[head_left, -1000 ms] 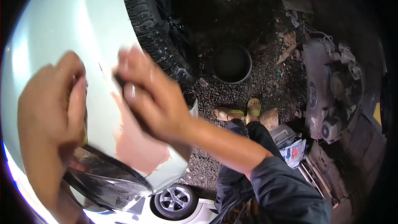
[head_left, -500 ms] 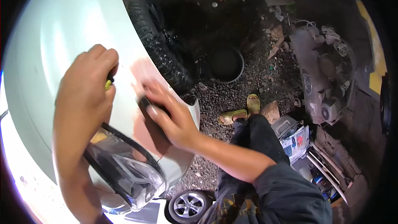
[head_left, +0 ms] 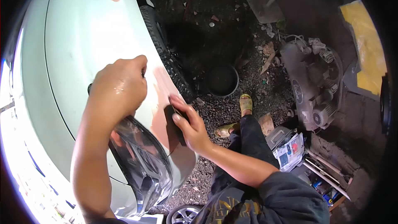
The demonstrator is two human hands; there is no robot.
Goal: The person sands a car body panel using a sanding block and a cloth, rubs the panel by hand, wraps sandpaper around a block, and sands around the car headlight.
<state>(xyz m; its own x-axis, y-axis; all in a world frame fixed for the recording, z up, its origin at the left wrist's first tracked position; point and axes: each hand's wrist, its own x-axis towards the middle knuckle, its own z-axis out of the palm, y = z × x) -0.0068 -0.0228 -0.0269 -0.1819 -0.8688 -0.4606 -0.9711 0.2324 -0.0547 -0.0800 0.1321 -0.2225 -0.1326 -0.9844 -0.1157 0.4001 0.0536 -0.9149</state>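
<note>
My right hand [head_left: 192, 127] is closed round a black sanding block [head_left: 175, 125], which lies against the pinkish filler patch [head_left: 159, 120] on the pale car's fender [head_left: 112, 37]. Fingers and thumb grip the block along its sides. Farther left, my left hand [head_left: 120, 85] is held in a fist over the fender, above the headlight [head_left: 143, 161]. A small dark bit shows at its curled fingers, but what it holds is hidden. The skin on the back of this hand looks wet.
The front tyre [head_left: 163, 54] sits beside the fender. A black bucket [head_left: 222, 79] stands on the gravel near my feet in yellow sandals [head_left: 246, 104]. At right are a dusty compressor [head_left: 300, 85] and a toolbox [head_left: 278, 137]. A loose wheel [head_left: 184, 215] lies below.
The view has shifted, so the car and both hands appear farther right. The right hand was blurred with motion and is now sharp. The yellow-green bit at my left hand no longer shows.
</note>
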